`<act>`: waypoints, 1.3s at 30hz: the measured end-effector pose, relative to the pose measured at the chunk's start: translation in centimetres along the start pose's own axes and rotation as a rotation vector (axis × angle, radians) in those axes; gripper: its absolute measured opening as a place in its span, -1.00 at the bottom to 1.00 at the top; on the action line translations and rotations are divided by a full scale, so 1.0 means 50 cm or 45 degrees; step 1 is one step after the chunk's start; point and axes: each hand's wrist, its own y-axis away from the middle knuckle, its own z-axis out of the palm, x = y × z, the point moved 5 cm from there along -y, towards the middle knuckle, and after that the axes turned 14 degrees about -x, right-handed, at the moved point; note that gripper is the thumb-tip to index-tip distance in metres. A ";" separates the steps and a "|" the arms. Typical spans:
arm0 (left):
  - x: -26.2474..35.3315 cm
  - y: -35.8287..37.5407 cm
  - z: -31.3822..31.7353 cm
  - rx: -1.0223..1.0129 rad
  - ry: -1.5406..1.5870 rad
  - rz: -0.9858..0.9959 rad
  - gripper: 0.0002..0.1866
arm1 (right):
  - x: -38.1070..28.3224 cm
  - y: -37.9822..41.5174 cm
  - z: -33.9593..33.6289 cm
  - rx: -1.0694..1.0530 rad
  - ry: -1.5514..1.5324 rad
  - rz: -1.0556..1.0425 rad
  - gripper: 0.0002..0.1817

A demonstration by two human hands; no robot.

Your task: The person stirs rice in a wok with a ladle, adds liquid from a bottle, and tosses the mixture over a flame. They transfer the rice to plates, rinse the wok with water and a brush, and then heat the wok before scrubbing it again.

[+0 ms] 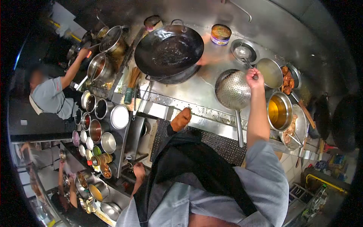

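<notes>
My right hand [255,78] is closed round the handle of a ladle [242,52], whose bowl rests in a round metal dish [254,46] at the back of the stove. Just left of that hand lies a large perforated strainer [233,90], its long handle pointing towards me. To the hand's right stand a pot of pale liquid [269,73] and a pot of yellow oil [279,109]. Low at my left side, my left hand [139,171] has curled fingers beside the steel counter's end; what they hold, if anything, is hidden. A dark wok [169,51] sits on the burner.
An open tin [221,34] stands behind the strainer. Browned meat [287,80] lies at the right, near more food in a bowl [291,132]. Several seasoning containers [120,117] crowd the left counter. A co-worker [55,94] reaches towards pots at the far left. A bamboo brush [133,79] stands by the wok.
</notes>
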 end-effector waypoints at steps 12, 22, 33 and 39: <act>0.029 -0.082 0.047 0.045 -0.256 -0.106 -0.63 | 0.158 0.265 0.312 -0.158 0.034 0.105 -0.89; 0.112 -0.027 0.021 0.046 0.056 -0.136 -0.70 | 0.322 0.362 0.398 -0.146 0.102 0.355 -0.84; 0.079 0.063 0.046 0.053 0.152 -0.205 -0.76 | 0.374 0.387 0.304 0.001 1.258 0.367 -0.43; -0.052 -0.043 0.146 -0.037 -0.215 -0.214 -0.73 | 0.293 0.474 0.290 0.091 1.967 -0.049 -0.27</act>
